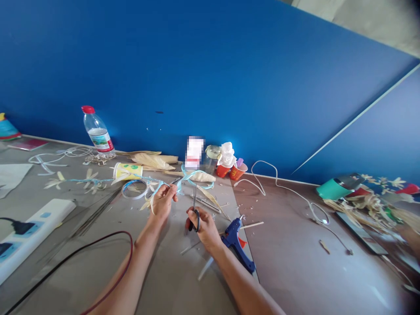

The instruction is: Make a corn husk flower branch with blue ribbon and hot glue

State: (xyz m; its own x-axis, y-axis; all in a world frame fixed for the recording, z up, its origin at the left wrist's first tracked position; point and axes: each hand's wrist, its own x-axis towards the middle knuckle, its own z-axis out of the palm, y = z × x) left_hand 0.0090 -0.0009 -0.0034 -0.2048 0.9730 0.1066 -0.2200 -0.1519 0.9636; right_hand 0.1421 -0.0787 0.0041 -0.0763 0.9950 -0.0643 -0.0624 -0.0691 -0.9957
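Note:
My left hand [163,200] is closed, pinching a thin stem wrapped in light blue tape [105,180] that runs off to the left. Pale husk flowers [92,177] hang along it. A short dark tip sticks out past those fingers; what it is I cannot make out. In my right hand [206,227] is a pair of scissors [196,214], fingers in the dark handles and blades pointing away from me. Light blue ribbon [187,176] lies looped just beyond both hands. Under my right wrist rests a blue glue gun [235,243].
Along the blue partition [210,78] stand a water bottle [99,133], dried husks [152,160], a glass jar [212,155] and red paper cups [239,169]. A power strip [36,238] lies left, a tape roll [134,189] near my left hand. Cables cross the table; a green cup [334,188] lies right.

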